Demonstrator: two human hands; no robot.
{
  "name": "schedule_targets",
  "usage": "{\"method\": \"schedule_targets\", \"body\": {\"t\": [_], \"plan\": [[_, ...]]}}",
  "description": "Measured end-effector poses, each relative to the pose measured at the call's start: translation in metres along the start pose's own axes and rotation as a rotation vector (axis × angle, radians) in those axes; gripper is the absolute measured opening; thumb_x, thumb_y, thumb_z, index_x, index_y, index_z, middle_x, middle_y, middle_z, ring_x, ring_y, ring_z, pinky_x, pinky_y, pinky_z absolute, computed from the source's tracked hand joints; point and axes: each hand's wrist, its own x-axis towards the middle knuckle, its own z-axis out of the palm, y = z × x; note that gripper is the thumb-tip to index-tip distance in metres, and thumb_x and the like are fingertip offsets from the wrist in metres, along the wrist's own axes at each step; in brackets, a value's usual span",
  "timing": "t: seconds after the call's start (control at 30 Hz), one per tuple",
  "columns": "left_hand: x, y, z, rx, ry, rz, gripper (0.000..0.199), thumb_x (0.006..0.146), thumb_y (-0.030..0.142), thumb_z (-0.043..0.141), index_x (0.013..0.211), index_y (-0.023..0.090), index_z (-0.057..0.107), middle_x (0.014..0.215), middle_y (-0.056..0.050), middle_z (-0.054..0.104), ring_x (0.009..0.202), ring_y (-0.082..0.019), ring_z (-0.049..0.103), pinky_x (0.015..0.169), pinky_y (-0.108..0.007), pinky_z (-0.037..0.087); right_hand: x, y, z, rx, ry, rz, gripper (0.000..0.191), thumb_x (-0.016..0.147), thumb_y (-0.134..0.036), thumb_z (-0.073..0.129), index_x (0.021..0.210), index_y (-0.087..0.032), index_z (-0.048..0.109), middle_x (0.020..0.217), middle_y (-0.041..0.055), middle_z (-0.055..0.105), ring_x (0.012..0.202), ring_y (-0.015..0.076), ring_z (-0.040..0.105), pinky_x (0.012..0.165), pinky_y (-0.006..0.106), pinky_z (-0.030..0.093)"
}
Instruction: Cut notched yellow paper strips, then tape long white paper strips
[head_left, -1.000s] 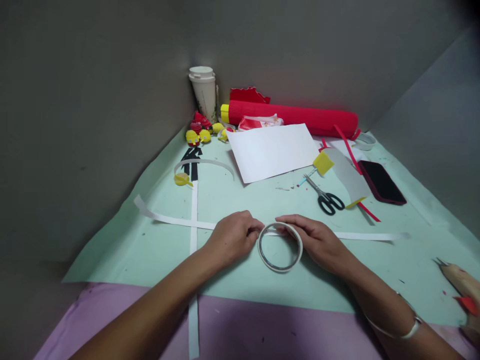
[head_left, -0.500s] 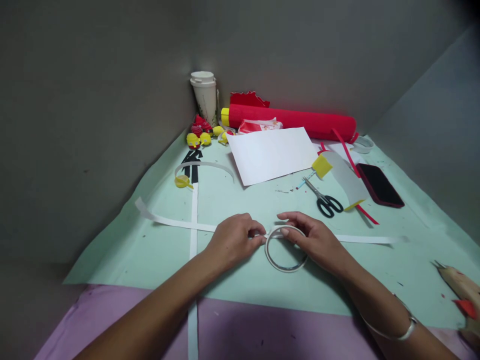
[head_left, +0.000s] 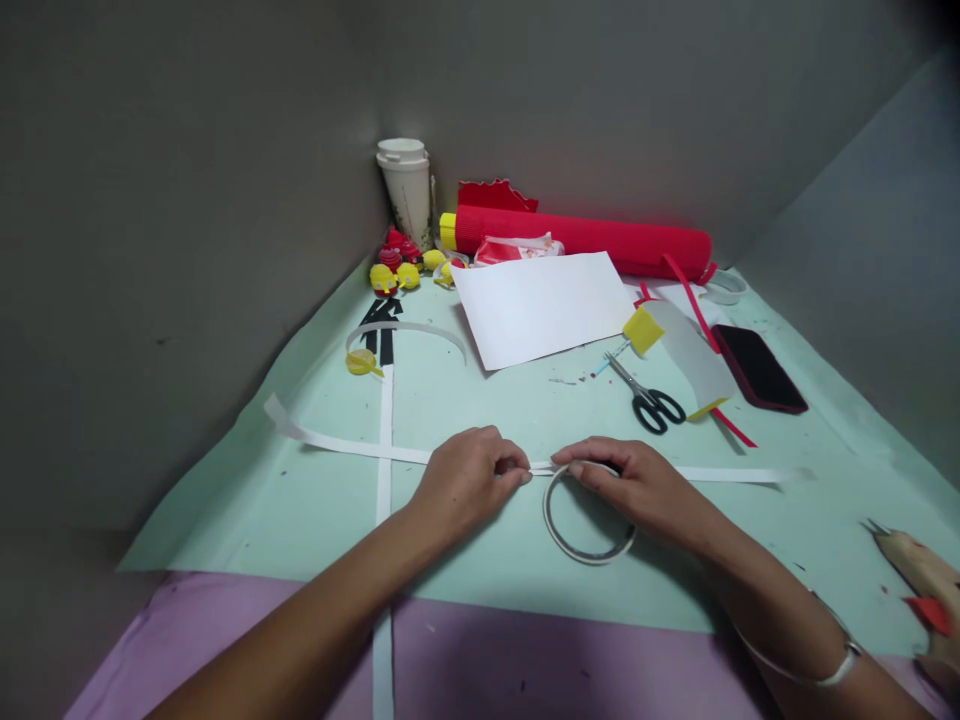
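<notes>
My left hand (head_left: 471, 475) is closed in a pinch on a long white paper strip (head_left: 727, 475) that runs crosswise over the green sheet. My right hand (head_left: 634, 487) has thumb and fingers closed on a thin roll of white tape (head_left: 551, 515), which hangs as a ring below them. Its fingertips are at the strip, and a short narrow stretch of white spans the gap between both hands. Whether that stretch is tape or only paper is hard to tell. Under my left forearm passes another white strip (head_left: 385, 485), lying lengthwise and crossing the first.
Black-handled scissors (head_left: 654, 405), a phone (head_left: 759, 368) and a white paper sheet (head_left: 547, 310) lie beyond my hands. Farther back are a red corrugated roll (head_left: 585, 240), a white cup (head_left: 407, 190) and yellow-red paper pieces (head_left: 384, 278). A wooden-handled tool (head_left: 911, 565) lies at right.
My right hand has moved slightly right and down with the tape roll, widening the gap to my left hand. My left hand holds nearly the same place.
</notes>
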Motion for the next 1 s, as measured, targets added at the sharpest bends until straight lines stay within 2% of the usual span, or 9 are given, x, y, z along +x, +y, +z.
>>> {"method": "schedule_targets", "body": {"t": [0.23,0.5,0.63,0.8,1.0], "plan": [[0.001,0.000,0.001,0.010,0.017,0.029,0.012,0.083,0.030,0.060,0.083,0.028,0.072,0.075,0.000,0.062,0.075,-0.017,0.054,0.064,-0.030,0.035,0.004,-0.009,-0.006,-0.057,-0.036,-0.017,0.028,0.088,-0.039,0.052,0.094,-0.024,0.075,0.096,0.0026,0.076,0.091,0.0214,0.066,0.081,0.031,0.046],[0.000,0.000,0.001,0.010,0.005,0.046,0.013,0.081,0.023,0.057,0.081,0.027,0.069,0.074,0.001,0.063,0.075,-0.017,0.053,0.065,-0.030,0.034,0.013,-0.030,-0.017,-0.330,-0.172,0.106,0.028,0.085,-0.035,0.051,0.091,-0.023,0.076,0.072,0.0019,0.069,0.066,0.0171,0.056,0.059,0.027,0.038],[0.002,-0.001,0.002,0.000,0.004,0.061,0.009,0.081,0.024,0.059,0.082,0.025,0.067,0.074,0.001,0.063,0.074,-0.017,0.052,0.066,-0.030,0.035,0.016,-0.040,-0.022,-0.409,-0.242,0.111,0.027,0.083,-0.031,0.052,0.089,-0.023,0.077,0.069,0.0023,0.068,0.063,0.0159,0.054,0.057,0.026,0.037],[0.001,-0.001,0.002,-0.024,0.002,0.058,0.011,0.082,0.025,0.060,0.090,0.026,0.067,0.076,0.002,0.063,0.074,-0.017,0.053,0.067,-0.030,0.036,0.020,-0.036,-0.025,-0.423,-0.278,0.115,0.026,0.082,-0.032,0.052,0.087,-0.024,0.076,0.070,0.0021,0.068,0.062,0.0165,0.054,0.055,0.026,0.037],[0.000,-0.002,0.004,-0.032,0.019,0.068,0.010,0.082,0.027,0.061,0.088,0.026,0.068,0.075,0.001,0.063,0.074,-0.018,0.053,0.069,-0.032,0.038,0.026,-0.026,-0.028,-0.365,-0.324,0.101,0.023,0.082,-0.035,0.056,0.083,-0.023,0.075,0.067,0.0015,0.066,0.058,0.0154,0.052,0.053,0.026,0.036]]}}
